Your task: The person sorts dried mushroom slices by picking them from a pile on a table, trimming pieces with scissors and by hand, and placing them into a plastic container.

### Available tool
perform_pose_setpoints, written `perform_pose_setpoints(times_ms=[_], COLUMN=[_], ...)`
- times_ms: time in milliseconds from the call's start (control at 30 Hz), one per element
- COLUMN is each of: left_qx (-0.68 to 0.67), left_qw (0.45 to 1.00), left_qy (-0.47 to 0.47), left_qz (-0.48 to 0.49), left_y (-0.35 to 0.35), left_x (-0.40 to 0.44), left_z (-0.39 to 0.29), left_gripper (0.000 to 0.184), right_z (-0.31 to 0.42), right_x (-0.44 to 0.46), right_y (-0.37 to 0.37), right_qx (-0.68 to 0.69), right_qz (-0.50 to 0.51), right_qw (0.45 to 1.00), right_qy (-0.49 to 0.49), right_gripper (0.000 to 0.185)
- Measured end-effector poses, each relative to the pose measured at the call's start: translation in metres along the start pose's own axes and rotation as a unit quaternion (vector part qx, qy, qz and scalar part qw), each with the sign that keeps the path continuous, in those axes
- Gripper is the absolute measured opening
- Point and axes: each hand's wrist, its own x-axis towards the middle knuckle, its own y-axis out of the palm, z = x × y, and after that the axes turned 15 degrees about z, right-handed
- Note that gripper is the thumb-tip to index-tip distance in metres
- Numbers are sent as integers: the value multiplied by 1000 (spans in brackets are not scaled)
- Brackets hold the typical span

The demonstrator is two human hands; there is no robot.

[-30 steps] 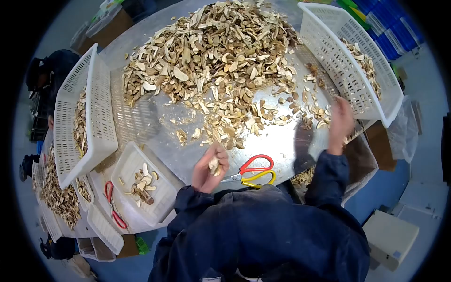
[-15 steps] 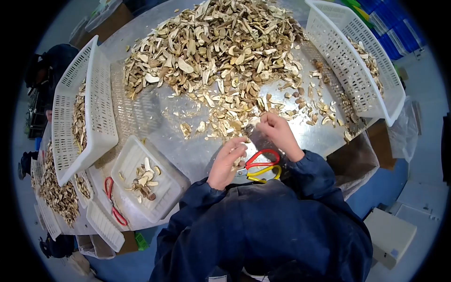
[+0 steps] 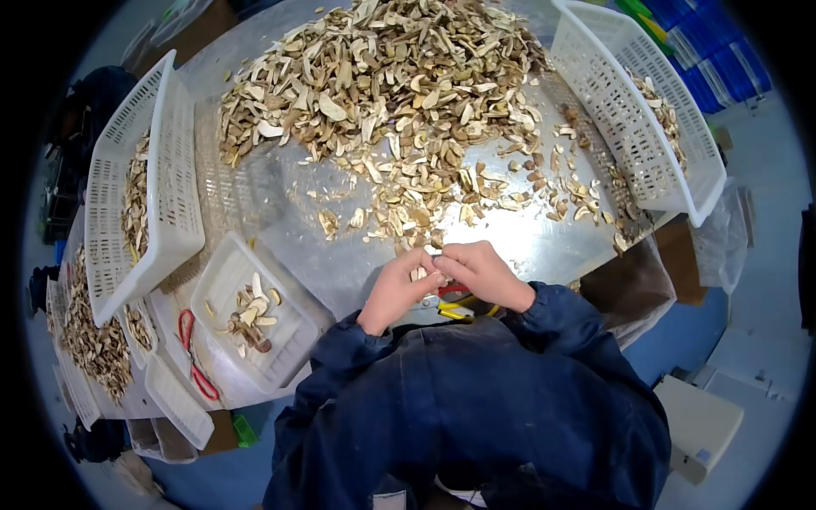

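My left hand [image 3: 398, 287] is curled around pale dried mushroom slices [image 3: 417, 274] near the table's front edge. My right hand [image 3: 488, 270] meets it, thumb and fingers pinched together at the same spot; what they pinch is too hidden to make out. Just below the hands lie scissors [image 3: 466, 309] with one red and one yellow handle, partly covered by my right hand. Loose mushroom slices [image 3: 416, 217] are scattered beyond my fingers, in front of a large heap of sliced mushrooms [image 3: 382, 85].
White slotted baskets holding slices stand at left [image 3: 174, 204] and right [image 3: 680, 183]. A shallow white tray [image 3: 297, 331] with a few slices sits left of me, beside red-handled scissors [image 3: 189, 344]. A lined box [image 3: 633, 289] is below the right edge.
My right hand has moved left and down to meet my left hand. The hands were apart before, and now they cover more of the red scissor handle.
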Motion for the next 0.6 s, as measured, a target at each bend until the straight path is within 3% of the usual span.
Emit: perform_pose_setpoints(times_ms=[67,133,167,200,233,333,433,467,533,600], left_qx=[-106,-190,-231,-294,-355,-502,-627,-667,-675,-651], left_qw=[993,981,972,955,933,852,757,723,724,754], left_qy=[-46,-22,-9,14,36,95,116,117,109,81], left_qz=[33,29,28,40,54,116,140,137,97,26], left_y=[-2,-5,-7,-9,-11,-17,-18,-18,-20,-21], left_x=[-8,-12,-13,-15,-18,-18,-13,-12,-13,-12], left_z=[-7,-4,-3,-5,-7,5,16,16,16,10], left_gripper=[10,9,9,8,7,7,9,9,9,9], right_z=[-4,-10,-11,-16,-21,-18,-26,-34,-50,-64], right_x=[4,14,23,33,42,58,51,48,29,-11], right_y=[1,-4,-15,-24,-29,-30,-14,-17,-44,-76], right_qx=[168,323,173,-73,-312,-401,-424,-421,-417,-362], right_qz=[41,66,15,-99,-206,-103,11,-17,-81,-122], right_qw=[984,941,981,992,927,899,891,895,898,924], right_qy=[42,76,86,28,-34,-142,-160,-145,-116,13], right_gripper=[27,27,22,20,22,30,23,18,6,5])
